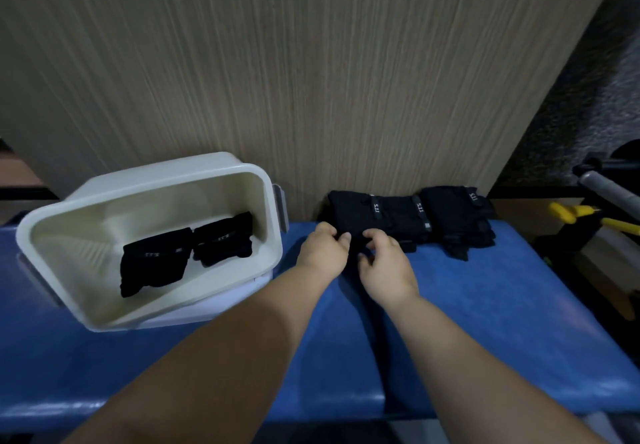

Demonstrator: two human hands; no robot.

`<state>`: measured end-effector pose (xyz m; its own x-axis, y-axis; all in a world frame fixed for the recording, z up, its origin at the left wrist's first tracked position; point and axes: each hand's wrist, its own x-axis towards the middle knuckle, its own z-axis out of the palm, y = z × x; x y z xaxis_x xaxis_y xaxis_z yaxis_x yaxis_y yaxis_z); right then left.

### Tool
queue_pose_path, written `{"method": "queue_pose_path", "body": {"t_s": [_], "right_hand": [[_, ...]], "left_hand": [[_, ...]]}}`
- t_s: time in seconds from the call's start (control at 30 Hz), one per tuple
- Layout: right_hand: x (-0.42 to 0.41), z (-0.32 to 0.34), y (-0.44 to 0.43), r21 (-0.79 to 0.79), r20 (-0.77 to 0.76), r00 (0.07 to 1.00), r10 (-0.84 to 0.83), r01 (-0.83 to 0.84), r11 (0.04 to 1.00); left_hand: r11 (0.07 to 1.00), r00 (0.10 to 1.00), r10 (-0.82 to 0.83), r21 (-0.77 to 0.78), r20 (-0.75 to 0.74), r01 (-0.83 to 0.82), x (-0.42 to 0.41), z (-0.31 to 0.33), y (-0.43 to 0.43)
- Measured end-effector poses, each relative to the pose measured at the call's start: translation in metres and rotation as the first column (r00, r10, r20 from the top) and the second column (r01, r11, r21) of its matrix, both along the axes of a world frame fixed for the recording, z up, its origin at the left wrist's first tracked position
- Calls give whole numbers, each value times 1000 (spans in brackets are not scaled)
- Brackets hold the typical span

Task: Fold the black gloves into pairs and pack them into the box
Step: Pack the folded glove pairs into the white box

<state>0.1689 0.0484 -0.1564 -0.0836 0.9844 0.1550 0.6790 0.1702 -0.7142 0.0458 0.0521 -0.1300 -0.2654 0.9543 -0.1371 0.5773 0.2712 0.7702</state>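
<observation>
- Gloves point(408, 216): black, loose, lying in a row on the blue counter point(485, 305) against the wood-grain panel point(311, 62). The row's long axis ran left to right, and white lettering showed on the cuffs.
- Box point(149, 308): cream, open, tilted toward the camera, standing well to the left of the row. Two folded pairs point(187, 253) already lay side by side inside it.
- Left hand point(323, 249): at the near left end of the row, fingers point(343, 237) curled together onto the edge of the nearest glove. It looked like a pinch on the fabric.
- Right hand point(386, 263): just beside the left one, fingers point(372, 235) bent and resting on the same dark edge. Whether they had fully closed on cloth could not be told; black on shadow hid the contact.
- Key relation: the glove lay directly ahead of both hands, beyond the fingertips, its length running across the reach. The two hands were about equally near it. The left hand was on the box side.
- Judgement: the step in hand was lifting or folding the end glove. The rest of the row remained unpacked, so the task seemed less than half done.
</observation>
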Motion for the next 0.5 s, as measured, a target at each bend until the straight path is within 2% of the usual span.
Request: {"method": "queue_pose_path", "body": {"t_s": [0.1,0.17,0.37,0.5], "right_hand": [[2,-2,2,2,6,1000,21,-21,1000],[4,-2,3,0,9,999,31,-31,1000],[11,-1,7,1,33,998,49,-49,999],[12,1,6,48,13,998,64,-64,997]], "left_hand": [[997,974,81,-13,210,-80,4,3,8],[994,950,111,-14,293,-112,7,1,15],[989,921,146,-25,362,-147,18,0,28],[980,827,177,-22,534,-196,21,2,27]]}}
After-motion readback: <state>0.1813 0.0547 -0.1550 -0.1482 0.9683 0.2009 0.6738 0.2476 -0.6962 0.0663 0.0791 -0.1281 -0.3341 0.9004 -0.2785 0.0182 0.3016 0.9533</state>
